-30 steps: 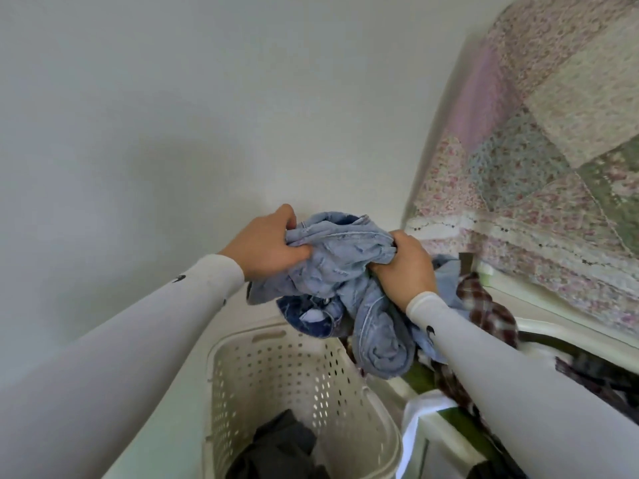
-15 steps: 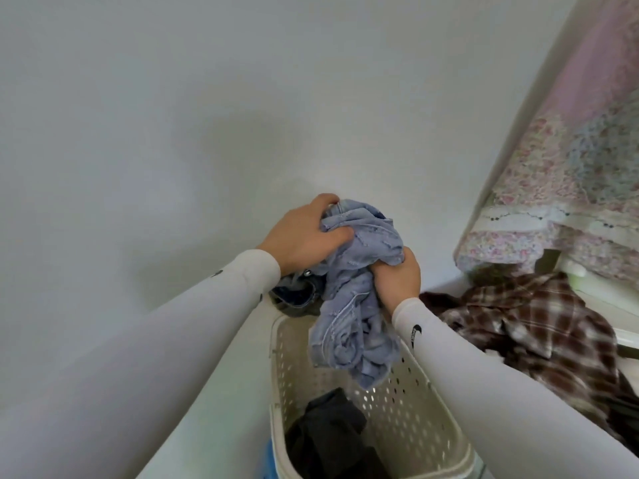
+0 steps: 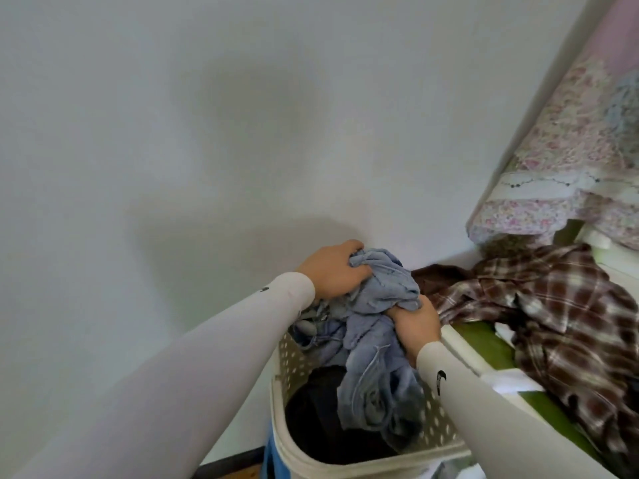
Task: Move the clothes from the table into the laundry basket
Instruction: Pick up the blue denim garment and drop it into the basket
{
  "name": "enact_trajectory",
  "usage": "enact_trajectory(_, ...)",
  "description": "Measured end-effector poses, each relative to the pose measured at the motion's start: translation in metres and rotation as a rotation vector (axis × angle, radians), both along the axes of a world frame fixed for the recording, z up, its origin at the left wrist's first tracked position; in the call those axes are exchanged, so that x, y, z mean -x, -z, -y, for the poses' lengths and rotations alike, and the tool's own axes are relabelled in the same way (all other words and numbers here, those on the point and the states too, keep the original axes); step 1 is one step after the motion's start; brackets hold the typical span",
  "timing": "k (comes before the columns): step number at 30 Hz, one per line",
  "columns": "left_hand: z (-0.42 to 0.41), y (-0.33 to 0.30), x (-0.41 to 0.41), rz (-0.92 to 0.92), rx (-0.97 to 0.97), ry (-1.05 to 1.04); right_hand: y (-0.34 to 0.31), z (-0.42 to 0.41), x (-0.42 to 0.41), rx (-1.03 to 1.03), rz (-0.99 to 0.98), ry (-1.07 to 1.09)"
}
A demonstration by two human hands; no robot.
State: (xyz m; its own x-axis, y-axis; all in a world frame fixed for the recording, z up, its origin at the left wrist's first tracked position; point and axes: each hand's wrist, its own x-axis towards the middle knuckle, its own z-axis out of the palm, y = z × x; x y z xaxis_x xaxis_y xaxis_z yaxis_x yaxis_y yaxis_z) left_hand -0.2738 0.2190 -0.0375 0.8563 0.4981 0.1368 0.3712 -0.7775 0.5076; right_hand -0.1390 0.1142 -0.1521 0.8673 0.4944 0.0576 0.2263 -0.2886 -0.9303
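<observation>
A bunched light-blue denim garment (image 3: 373, 344) hangs over the open top of the cream perforated laundry basket (image 3: 294, 447), its lower end inside the basket. My left hand (image 3: 332, 271) grips the garment's upper left part. My right hand (image 3: 415, 326) grips its right side, just above the basket's right rim. Dark clothing (image 3: 318, 409) lies in the basket's bottom. A brown plaid shirt (image 3: 553, 312) lies spread on the green-topped table (image 3: 484, 344) to the right of the basket.
A plain white wall fills the left and back. A floral patchwork quilt (image 3: 570, 160) hangs over the table's far right. A blue object (image 3: 271, 454) stands beside the basket's left wall, with wooden floor showing below.
Both hands have carried the blue denim garment down and left from over the table to the basket, and its lower end now hangs inside. The view has swung left.
</observation>
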Motion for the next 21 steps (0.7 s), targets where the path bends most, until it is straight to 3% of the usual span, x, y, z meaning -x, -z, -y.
enact_trajectory(8, -0.024, 0.044, 0.002, -0.385, -0.022, -0.036, 0.007, 0.015, -0.005, 0.389, 0.242, -0.341)
enact_trajectory(14, -0.017, 0.079, 0.013, -0.816, -0.132, -0.003, 0.026, 0.022, 0.002, 0.938, 0.423, -0.627)
enact_trajectory(18, -0.009, 0.083, 0.009, -0.839, -0.154, 0.038, 0.021, 0.028, 0.005, 1.227, 0.429, -0.876)
enact_trajectory(21, -0.002, 0.075, 0.004, -0.818, -0.168, 0.053, 0.010, 0.032, 0.006, 1.212, 0.441, -0.916)
